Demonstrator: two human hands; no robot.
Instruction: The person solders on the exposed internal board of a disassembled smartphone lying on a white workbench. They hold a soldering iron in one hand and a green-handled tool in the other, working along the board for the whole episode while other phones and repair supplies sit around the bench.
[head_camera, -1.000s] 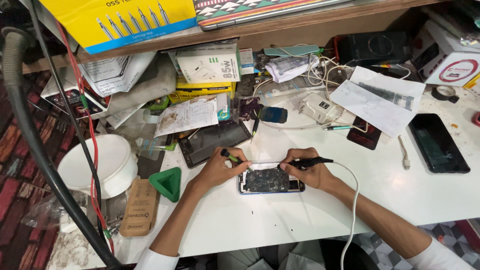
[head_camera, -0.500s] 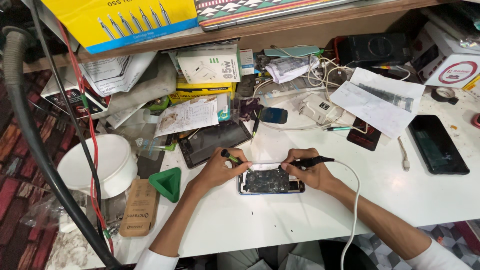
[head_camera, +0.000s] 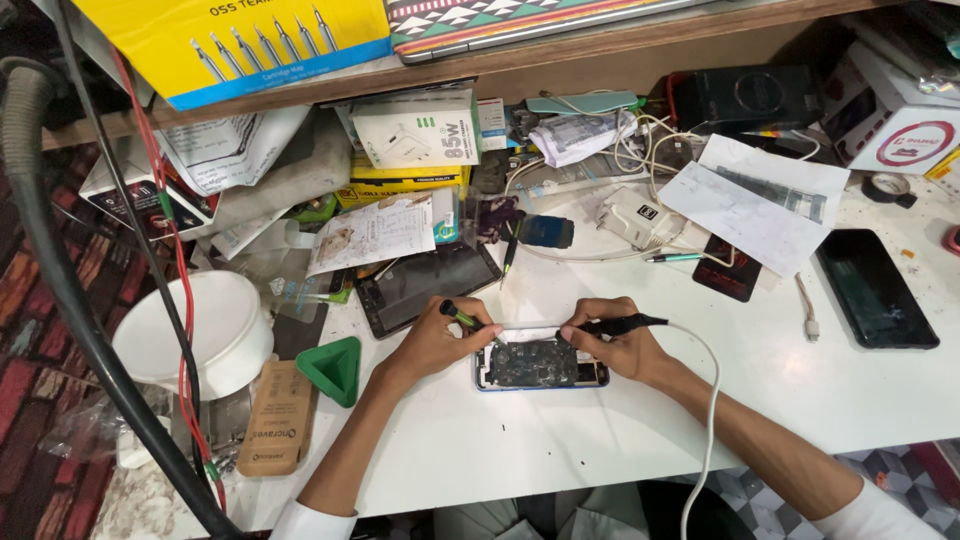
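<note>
Centrally, on the white table (head_camera: 560, 450): opened phone (head_camera: 540, 363), back off. Left hand (head_camera: 432, 345) grips a green-handled screwdriver (head_camera: 462, 317); right hand (head_camera: 620, 350) grips a black corded tool (head_camera: 612, 325). Nearby: green triangular stand (head_camera: 333, 370) left, dark phone (head_camera: 876, 288) right, white bowl (head_camera: 195, 333) far left.

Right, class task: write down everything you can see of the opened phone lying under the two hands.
The opened phone lies flat on the white table, long side across, back removed. Dark inner parts show inside a blue edge. The left hand rests at its left end with a green-handled tool; the right hand rests at its right end with a black corded tool. Finer details are too small to tell.
</note>
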